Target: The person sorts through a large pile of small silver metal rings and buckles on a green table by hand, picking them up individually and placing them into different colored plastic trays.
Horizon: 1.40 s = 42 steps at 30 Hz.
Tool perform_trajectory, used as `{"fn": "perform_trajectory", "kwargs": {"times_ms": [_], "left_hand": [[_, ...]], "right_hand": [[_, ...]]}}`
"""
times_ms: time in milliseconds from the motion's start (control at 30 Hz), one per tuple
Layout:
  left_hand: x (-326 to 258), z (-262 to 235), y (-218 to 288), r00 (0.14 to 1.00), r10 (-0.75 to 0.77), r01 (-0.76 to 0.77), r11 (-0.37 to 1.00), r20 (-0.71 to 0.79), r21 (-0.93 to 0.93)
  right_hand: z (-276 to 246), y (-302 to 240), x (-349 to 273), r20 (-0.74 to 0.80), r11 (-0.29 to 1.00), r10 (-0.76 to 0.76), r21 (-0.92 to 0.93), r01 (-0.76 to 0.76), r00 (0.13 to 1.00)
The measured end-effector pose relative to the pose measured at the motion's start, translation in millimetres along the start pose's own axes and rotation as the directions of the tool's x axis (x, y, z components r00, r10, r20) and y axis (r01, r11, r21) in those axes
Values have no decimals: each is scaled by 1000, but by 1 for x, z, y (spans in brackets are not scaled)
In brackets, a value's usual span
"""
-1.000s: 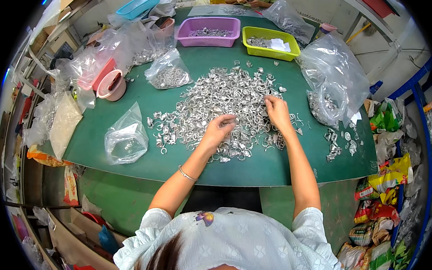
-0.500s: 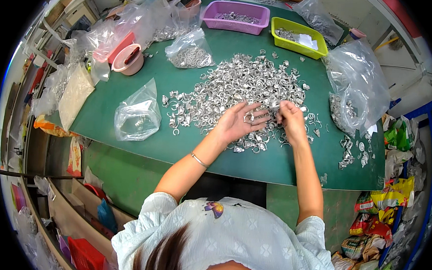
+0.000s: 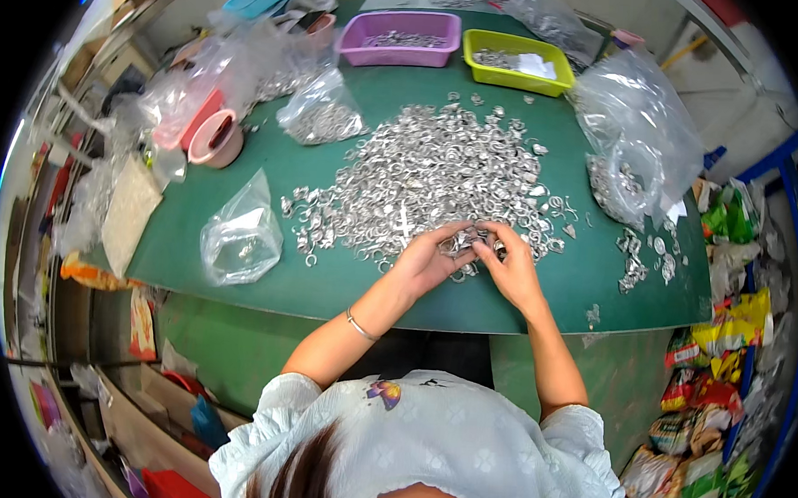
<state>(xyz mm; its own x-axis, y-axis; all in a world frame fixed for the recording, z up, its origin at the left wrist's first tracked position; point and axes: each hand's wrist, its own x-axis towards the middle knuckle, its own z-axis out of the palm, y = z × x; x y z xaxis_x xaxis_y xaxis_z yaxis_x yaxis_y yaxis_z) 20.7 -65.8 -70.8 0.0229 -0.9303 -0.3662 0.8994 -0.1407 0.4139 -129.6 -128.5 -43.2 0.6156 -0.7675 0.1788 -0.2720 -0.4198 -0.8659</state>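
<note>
A broad pile of silver metal rings (image 3: 443, 166) covers the middle of the green table (image 3: 326, 295). At its near edge, my left hand (image 3: 427, 261) is cupped, palm up, around a few silver rings (image 3: 457, 243). My right hand (image 3: 512, 270) meets it from the right, thumb and fingers closed on rings over the left palm. Exactly how many rings each hand has is hidden by the fingers. A bracelet circles my left wrist.
An open clear bag (image 3: 242, 233) lies left of the pile, and a filled bag (image 3: 323, 121) behind it. Purple (image 3: 398, 58) and yellow-green baskets (image 3: 518, 77) stand at the back. To the right are a large clear bag (image 3: 641, 117) and a small group of metal pieces (image 3: 632, 264).
My hands have come together nearer to me, at the front of the pile. The left fingers, spread before, now curl around rings. The whole view has shifted slightly.
</note>
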Motion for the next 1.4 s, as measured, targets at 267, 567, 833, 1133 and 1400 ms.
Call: {"fn": "perform_trajectory", "kwargs": {"times_ms": [267,567,833,1133,1400], "left_hand": [[-10,22,-13,980,-190,194,978,-54,82],[-16,19,-2,973,-222,228,965,-62,127],[-19,10,-17,977,-211,203,968,36,147],[-22,5,-10,981,-193,179,957,37,227],[-32,-9,-39,977,-210,202,966,33,161]], "right_hand": [[-2,50,-31,-289,968,111,247,-38,951],[-63,63,-27,-193,942,254,271,-197,948],[-203,85,67,-545,616,-445,-762,-198,711],[-72,72,69,-70,846,-394,-419,331,917],[-45,94,43,65,856,-185,-480,194,980]]}}
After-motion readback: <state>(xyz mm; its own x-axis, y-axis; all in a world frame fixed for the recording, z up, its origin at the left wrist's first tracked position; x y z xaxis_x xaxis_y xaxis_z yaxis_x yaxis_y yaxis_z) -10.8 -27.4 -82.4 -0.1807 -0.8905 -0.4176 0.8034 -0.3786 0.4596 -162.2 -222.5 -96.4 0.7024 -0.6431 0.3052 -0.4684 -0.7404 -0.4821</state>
